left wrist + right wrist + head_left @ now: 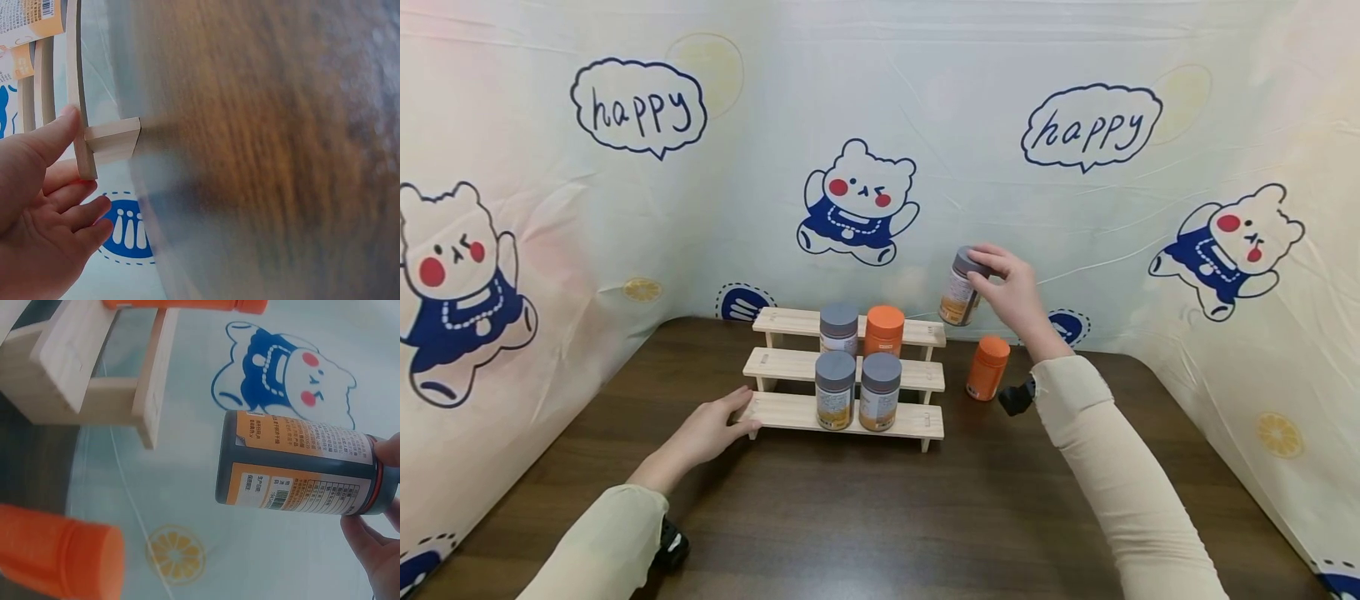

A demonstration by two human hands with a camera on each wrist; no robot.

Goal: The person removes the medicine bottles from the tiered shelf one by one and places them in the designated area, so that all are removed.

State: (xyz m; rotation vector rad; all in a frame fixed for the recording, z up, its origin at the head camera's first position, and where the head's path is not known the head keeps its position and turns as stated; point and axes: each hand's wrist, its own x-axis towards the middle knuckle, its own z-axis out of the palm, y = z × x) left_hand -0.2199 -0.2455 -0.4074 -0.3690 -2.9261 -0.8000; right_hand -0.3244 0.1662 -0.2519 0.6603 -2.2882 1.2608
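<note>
A three-step wooden rack (778,411) stands on the table. Its lowest step's left end is pinched between the thumb and index finger of my left hand (706,432); the left wrist view shows the other fingers (87,215) loosely bent beside it. My right hand (1011,287) grips a grey-capped supplement bottle (958,296) by the cap, tilted in the air above and right of the rack. In the right wrist view, printed orange-and-white label panels cover this bottle (294,465). An orange bottle (987,371) stands on the table below that hand.
Two grey-capped bottles, left (835,400) and right (880,400), stand on the lowest step. Behind them are another grey-capped bottle (838,321) and an orange bottle (884,327). A printed cloth (962,125) hangs around the dark wooden table (850,517).
</note>
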